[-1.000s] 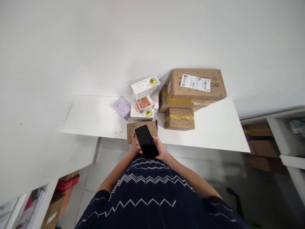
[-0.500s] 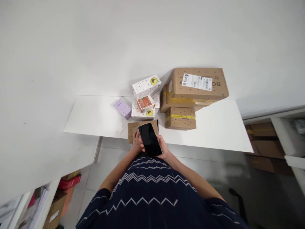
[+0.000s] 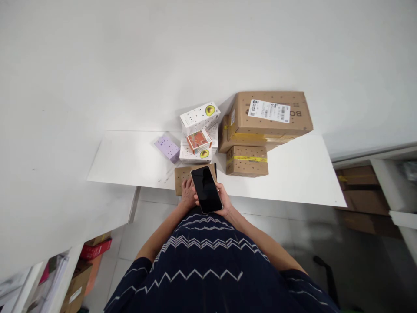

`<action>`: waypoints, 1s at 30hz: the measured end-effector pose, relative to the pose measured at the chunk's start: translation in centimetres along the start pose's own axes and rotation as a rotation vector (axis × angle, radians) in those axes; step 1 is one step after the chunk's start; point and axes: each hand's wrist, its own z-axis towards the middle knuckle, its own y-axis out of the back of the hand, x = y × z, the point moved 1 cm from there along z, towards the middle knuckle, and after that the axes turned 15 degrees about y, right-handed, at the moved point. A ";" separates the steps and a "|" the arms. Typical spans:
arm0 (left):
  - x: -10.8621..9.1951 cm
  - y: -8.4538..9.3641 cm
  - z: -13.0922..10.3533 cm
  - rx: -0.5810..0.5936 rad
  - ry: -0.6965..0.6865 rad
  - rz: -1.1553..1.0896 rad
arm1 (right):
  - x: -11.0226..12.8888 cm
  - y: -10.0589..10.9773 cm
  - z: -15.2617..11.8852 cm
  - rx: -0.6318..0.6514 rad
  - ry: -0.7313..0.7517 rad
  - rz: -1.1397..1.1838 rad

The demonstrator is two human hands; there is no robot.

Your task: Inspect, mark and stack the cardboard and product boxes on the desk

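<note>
A black-screened phone is gripped in my right hand, tilted over the table's front edge. My left hand rests on a small brown carton, fingers spread on its top, with the phone covering part of both. Behind the carton is a pile of white boxes with avocado pictures; an orange-and-white box lies on it. To the left lies a lilac box. A small taped carton stands on the right.
A large labelled carton sits on another carton at the back right of the white table, against the wall. Shelves with cartons stand at the far right; more shelving is at the lower left.
The phone in my right hand has shifted slightly to the right and away from my body. My left hand stays on the small brown carton.
</note>
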 end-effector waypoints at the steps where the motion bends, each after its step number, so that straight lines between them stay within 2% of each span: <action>1: 0.0 0.0 0.0 -0.006 -0.001 0.002 | 0.0 0.1 0.0 -0.001 0.000 0.006; 13: 0.4 -0.6 0.0 -0.070 -0.023 -0.002 | 0.1 0.0 0.1 0.008 0.021 -0.043; 22: 0.1 -0.2 0.0 -0.014 -0.007 0.034 | 0.0 0.3 0.2 -0.016 0.029 -0.049; 26: 0.0 0.0 0.0 0.030 0.017 0.051 | 0.1 -0.3 0.2 -0.017 0.037 -0.023; 30: 0.0 -0.1 -0.1 0.025 0.035 0.061 | 0.2 -0.9 0.3 -0.033 0.044 -0.001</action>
